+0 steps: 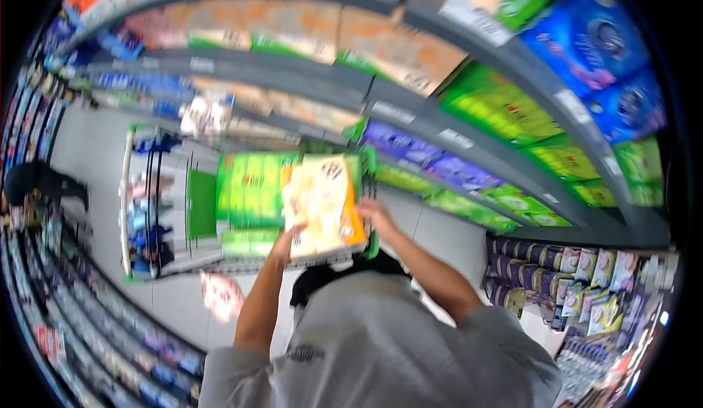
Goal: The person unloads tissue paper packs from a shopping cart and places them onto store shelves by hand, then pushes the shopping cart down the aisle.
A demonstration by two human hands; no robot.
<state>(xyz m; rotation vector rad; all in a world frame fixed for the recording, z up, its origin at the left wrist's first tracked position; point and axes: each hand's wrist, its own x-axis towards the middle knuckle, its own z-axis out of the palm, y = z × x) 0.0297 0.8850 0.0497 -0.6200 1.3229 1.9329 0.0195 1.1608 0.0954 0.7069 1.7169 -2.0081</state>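
Observation:
My left hand (284,245) grips the near left corner of a large cream and orange pack (318,207), its thumb on top. My right hand (375,216) is at the pack's right orange side, fingers bent against the edge; its fingertips are blurred. The pack is over the right end of a shopping cart (127,203) and overlaps a bright green multipack (253,181). Another light green pack (253,242) lies lower in the cart, nearer my body. A flat green panel (201,203) is left of these packs.
Tall shelves (373,90) hold cream, green, purple and blue packs beyond the cart. Shelving (110,320) with small goods runs along the left. Another person in dark clothes (47,187) is at far left. A rack of hanging packets (589,283) stands at right.

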